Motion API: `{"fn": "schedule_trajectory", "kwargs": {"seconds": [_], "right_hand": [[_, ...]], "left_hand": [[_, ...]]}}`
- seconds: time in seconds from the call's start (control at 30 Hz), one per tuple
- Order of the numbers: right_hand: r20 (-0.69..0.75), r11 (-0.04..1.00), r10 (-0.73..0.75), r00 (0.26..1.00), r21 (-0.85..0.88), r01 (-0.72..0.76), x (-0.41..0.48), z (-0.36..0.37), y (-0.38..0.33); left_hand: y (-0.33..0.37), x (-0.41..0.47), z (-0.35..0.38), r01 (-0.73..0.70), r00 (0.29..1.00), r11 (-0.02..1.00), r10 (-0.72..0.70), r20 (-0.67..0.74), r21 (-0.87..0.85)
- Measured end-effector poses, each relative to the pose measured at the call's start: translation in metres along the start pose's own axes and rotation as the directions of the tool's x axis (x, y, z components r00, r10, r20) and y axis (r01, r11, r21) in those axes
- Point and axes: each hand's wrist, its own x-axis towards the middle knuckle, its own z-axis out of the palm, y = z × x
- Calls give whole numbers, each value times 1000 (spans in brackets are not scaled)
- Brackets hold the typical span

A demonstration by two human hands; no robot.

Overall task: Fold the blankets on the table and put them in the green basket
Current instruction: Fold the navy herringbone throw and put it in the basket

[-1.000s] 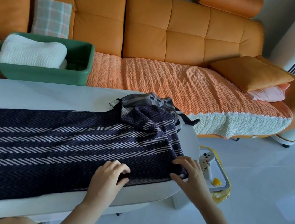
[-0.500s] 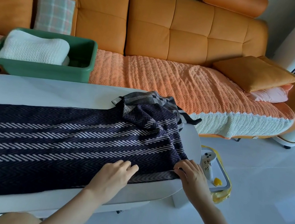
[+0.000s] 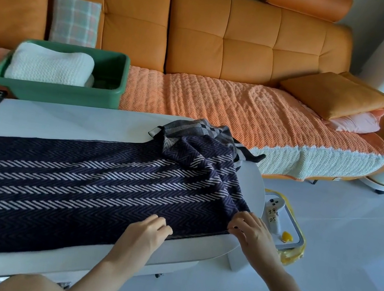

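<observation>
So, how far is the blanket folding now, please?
Done: one white blanket lies folded in the green basket. In hand: the dark blanket is spread on the table, unfolded; left grip and right grip hold its near edge. To do: fold it, then the grey blanket bunched at the table's far end, and basket both.

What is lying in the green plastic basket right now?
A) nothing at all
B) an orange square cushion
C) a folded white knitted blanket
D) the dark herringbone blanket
C: a folded white knitted blanket fills the left part of the green plastic basket, while the dark herringbone blanket lies spread on the white table.
</observation>
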Motion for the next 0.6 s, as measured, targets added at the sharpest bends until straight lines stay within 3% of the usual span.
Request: {"fn": "schedule_trajectory", "kwargs": {"seconds": [0.13, 0.3, 0.5, 0.6], "right_hand": [[7, 999, -31, 1000, -18, 31, -1, -2, -1], [23, 998, -30, 999, -47, 31, -4, -7, -18], [247, 980, -180, 952, 132, 151, -10, 16, -80], [247, 986, -153, 957, 109, 130, -12, 23, -87]], "left_hand": [[6, -8, -3, 23, 999, 997, -26, -47, -67], [18, -13, -7, 51, 996, 999, -52, -79, -9], [20, -19, -8, 59, 993, 997, -64, -104, -46], [22, -21, -7, 39, 990, 997, -47, -130, -69]]}}
